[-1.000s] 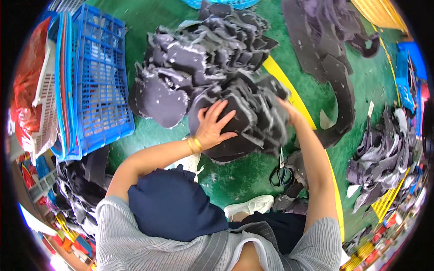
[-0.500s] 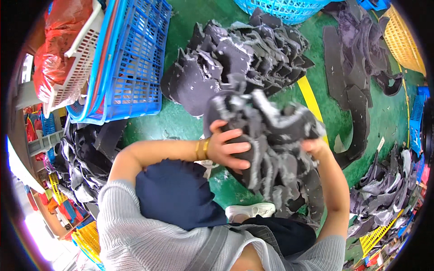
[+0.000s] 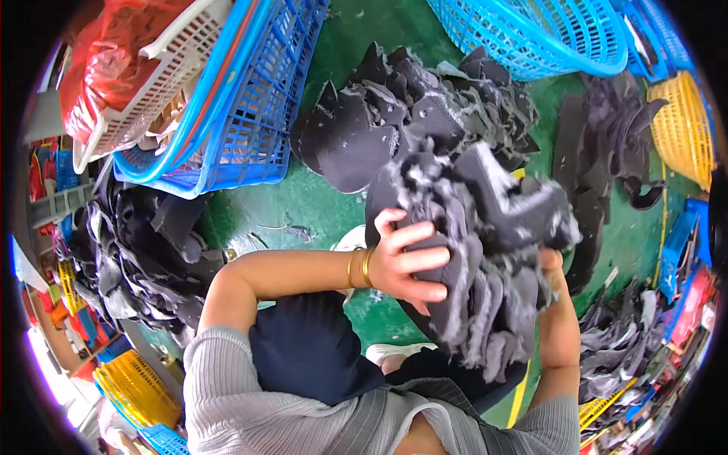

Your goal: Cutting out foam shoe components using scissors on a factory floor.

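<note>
Between my two hands, above the green floor, is a thick bundle of dark grey fabric pieces [image 3: 485, 280] with fuzzy, pale cut edges. My left hand [image 3: 413, 258] presses on the bundle's left side, fingers bent over the outer piece. At the right side my right hand [image 3: 552, 265] grips the bundle, most of its fingers hidden behind the pieces. An L-shaped piece [image 3: 523, 205] sticks out at the top right of the bundle. Just beyond lies a heap of similar grey pieces [image 3: 356, 136] on the floor, its near edge close to the bundle.
Blue crates [image 3: 258, 114] stand at the left, beside a white basket with a red bag [image 3: 114, 68]. Black scraps [image 3: 129, 258] are piled below them. A round blue basket [image 3: 538, 38] is at the far side, a yellow basket [image 3: 682, 129] at the right. More grey scraps [image 3: 622, 341] lie lower right.
The bundle has moved slightly right and nearer with both hands, and the L-shaped piece now stands out from it. My view has shifted, showing more of the round blue basket.
</note>
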`<state>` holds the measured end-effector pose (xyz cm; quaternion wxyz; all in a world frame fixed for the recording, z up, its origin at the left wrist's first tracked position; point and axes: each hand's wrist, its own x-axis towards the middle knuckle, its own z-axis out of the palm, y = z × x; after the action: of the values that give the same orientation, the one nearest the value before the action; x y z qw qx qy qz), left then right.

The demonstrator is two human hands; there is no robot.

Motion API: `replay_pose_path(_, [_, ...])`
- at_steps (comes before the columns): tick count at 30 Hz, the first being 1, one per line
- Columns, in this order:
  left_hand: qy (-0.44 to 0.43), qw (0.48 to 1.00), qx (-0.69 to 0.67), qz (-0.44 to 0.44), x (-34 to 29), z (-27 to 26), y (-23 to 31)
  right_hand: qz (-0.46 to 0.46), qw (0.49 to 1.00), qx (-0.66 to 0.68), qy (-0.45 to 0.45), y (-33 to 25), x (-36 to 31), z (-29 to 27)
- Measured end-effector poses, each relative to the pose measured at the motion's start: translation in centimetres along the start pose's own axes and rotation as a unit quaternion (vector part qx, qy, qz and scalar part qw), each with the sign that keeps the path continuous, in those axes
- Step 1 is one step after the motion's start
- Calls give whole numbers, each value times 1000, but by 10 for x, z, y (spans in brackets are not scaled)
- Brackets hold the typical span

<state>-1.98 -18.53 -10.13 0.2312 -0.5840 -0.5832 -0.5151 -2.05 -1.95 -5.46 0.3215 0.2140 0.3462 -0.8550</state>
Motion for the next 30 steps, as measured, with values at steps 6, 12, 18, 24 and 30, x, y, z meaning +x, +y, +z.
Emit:
replay_pose_path(6, [-46, 984, 158, 67, 20, -64, -24, -32, 987, 14, 159, -4, -23, 4])
replay_pose_path(12, [-155, 954, 243, -82, -35, -111, -124, -117, 980, -110, 121, -17, 57, -20])
replay_pose_path(18, [-167, 931, 99, -308, -78, -50, -191, -345, 824, -369, 255, -19, 64, -92])
replay_pose_path(24, [-138, 881, 146, -428, -94, -46, -203, -270, 557, -239, 748, -50, -12, -332])
replay_pose_path(30, [-117, 868, 37, -481, -113, -47, -235, -263, 891, 117, 351, -23, 40, -360])
